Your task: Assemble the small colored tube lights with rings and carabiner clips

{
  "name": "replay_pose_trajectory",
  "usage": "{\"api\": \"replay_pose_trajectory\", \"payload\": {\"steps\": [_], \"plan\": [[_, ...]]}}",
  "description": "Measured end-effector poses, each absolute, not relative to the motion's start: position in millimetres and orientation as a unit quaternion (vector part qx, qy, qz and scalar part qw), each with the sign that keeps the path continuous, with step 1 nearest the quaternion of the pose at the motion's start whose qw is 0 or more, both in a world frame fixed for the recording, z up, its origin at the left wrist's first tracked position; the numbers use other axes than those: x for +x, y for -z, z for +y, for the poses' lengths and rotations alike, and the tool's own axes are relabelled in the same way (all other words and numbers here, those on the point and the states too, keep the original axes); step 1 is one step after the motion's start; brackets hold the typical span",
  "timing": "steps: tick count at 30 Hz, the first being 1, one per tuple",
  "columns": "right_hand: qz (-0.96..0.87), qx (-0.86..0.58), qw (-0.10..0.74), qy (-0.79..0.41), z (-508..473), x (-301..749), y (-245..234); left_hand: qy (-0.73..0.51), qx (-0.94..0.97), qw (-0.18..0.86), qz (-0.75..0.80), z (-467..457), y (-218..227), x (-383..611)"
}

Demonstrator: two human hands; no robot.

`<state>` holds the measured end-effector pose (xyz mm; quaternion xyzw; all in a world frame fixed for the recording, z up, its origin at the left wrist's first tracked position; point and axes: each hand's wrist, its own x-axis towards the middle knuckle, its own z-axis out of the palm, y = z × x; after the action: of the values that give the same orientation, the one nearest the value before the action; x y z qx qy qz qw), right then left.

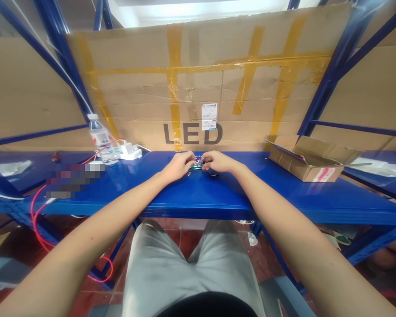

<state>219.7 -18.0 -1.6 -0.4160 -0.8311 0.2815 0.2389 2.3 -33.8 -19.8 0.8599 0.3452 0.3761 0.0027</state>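
Note:
Near the far side of the blue table, my left hand [180, 165] and my right hand [220, 162] come close together with curled fingers. Between them is a small shiny multicoloured thing [197, 166], with glints of green, purple and silver; its kind is too small to make out. Fingertips of both hands close on it from either side and partly cover it. A small black object [214, 176] lies on the table just below my right hand. By the fingertips of my left hand rests a tiny brownish piece [189, 174].
A clear water bottle [102, 138] and a white plug adapter [129, 151] stand at the back left, with a red cable [36, 220] trailing off the edge. An open cardboard box [317, 158] sits at right. A big cardboard sheet [135, 101] walls the back between blue posts.

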Motion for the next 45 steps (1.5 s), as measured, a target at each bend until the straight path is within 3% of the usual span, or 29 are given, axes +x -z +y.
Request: {"api": "replay_pose_trajectory", "payload": {"steps": [9, 19, 45], "plan": [[-0.823, -0.391, 0.256, -0.322, -13.3, 221.3, 4.6, -0.391, 0.856, 0.033, 0.337, -32.7, 20.8, 1.4], [-0.833, -0.299, 0.279, -0.372, -10.8, 218.8, 6.0, -0.411, 0.870, -0.054, 0.266, -37.2, 19.4, 3.6], [-0.819, -0.243, 0.311, -0.416, -8.5, 214.2, 9.2, -0.397, 0.885, -0.100, 0.223, -41.2, 17.9, 6.0]]}}
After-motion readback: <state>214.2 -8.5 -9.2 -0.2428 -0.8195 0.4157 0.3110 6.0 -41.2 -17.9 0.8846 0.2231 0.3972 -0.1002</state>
